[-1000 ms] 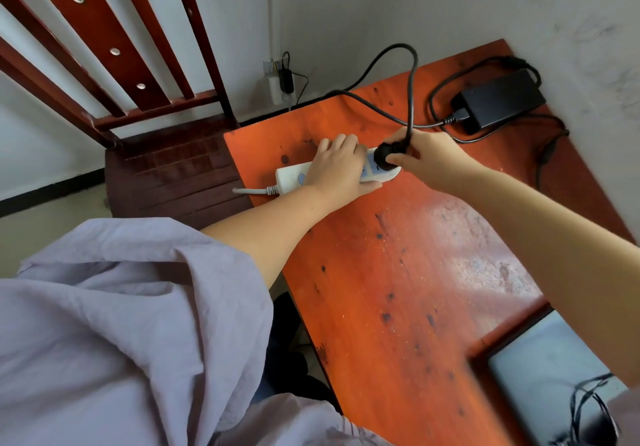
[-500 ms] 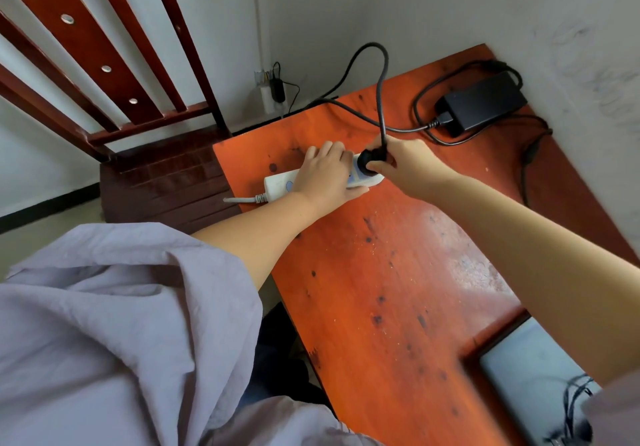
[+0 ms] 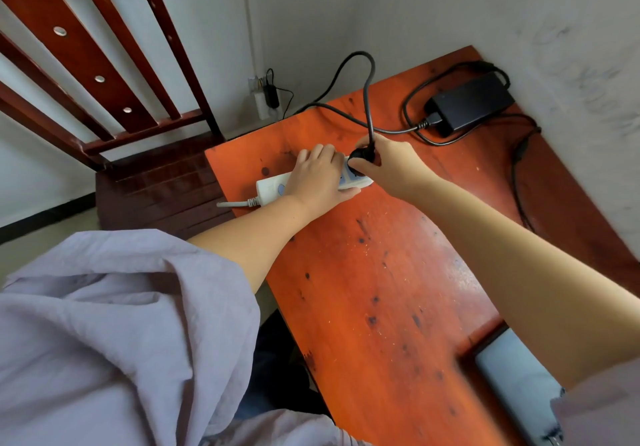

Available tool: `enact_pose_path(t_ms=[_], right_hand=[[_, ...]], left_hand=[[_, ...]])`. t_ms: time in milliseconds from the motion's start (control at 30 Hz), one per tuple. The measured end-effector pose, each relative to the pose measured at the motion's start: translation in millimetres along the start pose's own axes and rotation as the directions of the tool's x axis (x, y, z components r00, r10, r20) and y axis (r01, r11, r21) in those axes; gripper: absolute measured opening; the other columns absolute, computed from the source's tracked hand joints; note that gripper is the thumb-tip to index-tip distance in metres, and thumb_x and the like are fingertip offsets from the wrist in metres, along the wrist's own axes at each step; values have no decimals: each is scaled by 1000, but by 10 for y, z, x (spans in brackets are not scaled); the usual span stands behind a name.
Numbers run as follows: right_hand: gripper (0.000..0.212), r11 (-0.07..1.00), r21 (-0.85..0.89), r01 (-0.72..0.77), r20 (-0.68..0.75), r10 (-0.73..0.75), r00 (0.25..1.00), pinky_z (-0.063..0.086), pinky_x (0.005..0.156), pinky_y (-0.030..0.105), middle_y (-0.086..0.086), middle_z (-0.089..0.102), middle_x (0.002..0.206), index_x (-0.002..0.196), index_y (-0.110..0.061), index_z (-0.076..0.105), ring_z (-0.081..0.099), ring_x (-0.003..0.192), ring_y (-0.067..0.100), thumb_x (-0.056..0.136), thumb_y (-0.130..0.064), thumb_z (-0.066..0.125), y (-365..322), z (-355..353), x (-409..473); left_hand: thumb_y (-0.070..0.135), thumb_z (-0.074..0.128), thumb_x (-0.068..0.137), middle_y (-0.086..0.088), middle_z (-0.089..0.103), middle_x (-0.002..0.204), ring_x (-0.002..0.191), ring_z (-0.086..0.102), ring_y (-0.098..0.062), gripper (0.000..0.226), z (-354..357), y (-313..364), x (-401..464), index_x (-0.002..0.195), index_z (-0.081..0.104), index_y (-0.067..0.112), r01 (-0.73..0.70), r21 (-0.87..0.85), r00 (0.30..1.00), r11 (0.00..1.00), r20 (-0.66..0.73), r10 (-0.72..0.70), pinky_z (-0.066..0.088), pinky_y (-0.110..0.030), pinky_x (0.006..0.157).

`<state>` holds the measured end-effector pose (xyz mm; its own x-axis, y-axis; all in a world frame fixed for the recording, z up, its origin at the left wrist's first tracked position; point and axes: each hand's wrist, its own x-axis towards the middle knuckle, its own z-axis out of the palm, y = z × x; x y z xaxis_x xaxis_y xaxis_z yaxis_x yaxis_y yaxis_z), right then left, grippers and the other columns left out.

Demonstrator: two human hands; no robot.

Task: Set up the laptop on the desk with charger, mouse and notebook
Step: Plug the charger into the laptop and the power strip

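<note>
View: head camera, single, wide-angle.
Position: above the desk's near-left edge, at the person's head.
Facing: forward and steeply down, toward the desk's far corner where two walls meet.
Nearness: close; sleeve fills the lower left, both forearms cross the frame.
Reach: the whole desk top, a chair left of the desk, wall socket beyond the desk's far edge.
Edges: straight lines bow outward.
Shared views: none.
</note>
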<state>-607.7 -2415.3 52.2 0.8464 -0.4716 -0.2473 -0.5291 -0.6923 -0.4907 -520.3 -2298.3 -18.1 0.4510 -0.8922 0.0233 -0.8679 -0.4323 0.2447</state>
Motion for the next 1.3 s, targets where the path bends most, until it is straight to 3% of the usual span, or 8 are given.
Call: enact_pose_path(t_ms=[100,233,367,467,600,833,1167,1300], right_hand=[[25,999,33,-23,-47,25,999,45,62,37,8,58,82,99,-6,46,53,71,25,91,-28,54,-24,60,14],[16,995,102,-19,19,17,1000,40,54,22,-4,53,77,95,-14,43,49,65,9,92,-27,53,58,-23,75],[13,995,91,-31,48,27,998,36,53,20,-9,53,78,96,-17,45,49,67,4,92,-26,52,110,-62,93],[16,999,36,-13,50,11,999,44,55,30,1,56,79,96,-13,43,53,66,16,92,-26,51,62,-11,86],[19,998,-66,22,57,-18,998,35,44,31,2,48,63,89,-18,33,43,51,16,93,-25,50,-7,81,43],[18,999,-40,-23,134,28,991,35,45,29,2,46,65,91,-17,32,42,52,16,92,-21,50,-39,65,122],[22,996,16,-84,33,84,996,35,47,35,5,47,63,89,-17,27,45,54,24,93,-22,48,2,228,-8],[22,989,90,-119,28,117,993,40,52,35,7,52,72,108,-13,34,52,65,27,93,-23,48,2,197,-111]], left_hand=[[58,50,82,-9,55,114,109,48,-27,58,-1,-1,4,115,53,10,5,-1,1000,1000,4,-5,34,-38,91],[59,50,82,-9,55,113,108,48,-27,59,-8,7,12,116,53,11,10,2,1000,1000,9,-10,34,-38,91],[58,51,83,-9,55,113,109,48,-26,59,-9,4,6,116,54,10,11,-15,1000,1000,1,-11,34,-37,92],[57,51,83,-10,55,115,109,48,-27,59,-6,-1,6,117,53,9,9,-23,1000,1000,6,-9,34,-38,92],[58,51,83,-9,54,114,110,46,-26,57,13,-2,5,115,52,11,20,-30,1000,999,19,-19,32,-38,95],[58,52,82,-8,56,115,111,48,-26,57,2,-14,13,115,54,11,4,-36,1000,999,-9,-4,33,-37,94],[57,52,82,-8,55,112,107,48,-27,53,-21,4,16,111,55,12,15,-66,1000,998,19,-14,33,-38,92],[55,54,83,-8,52,119,114,45,-27,56,-100,52,1,119,50,13,57,-31,993,998,110,-53,33,-40,95]])
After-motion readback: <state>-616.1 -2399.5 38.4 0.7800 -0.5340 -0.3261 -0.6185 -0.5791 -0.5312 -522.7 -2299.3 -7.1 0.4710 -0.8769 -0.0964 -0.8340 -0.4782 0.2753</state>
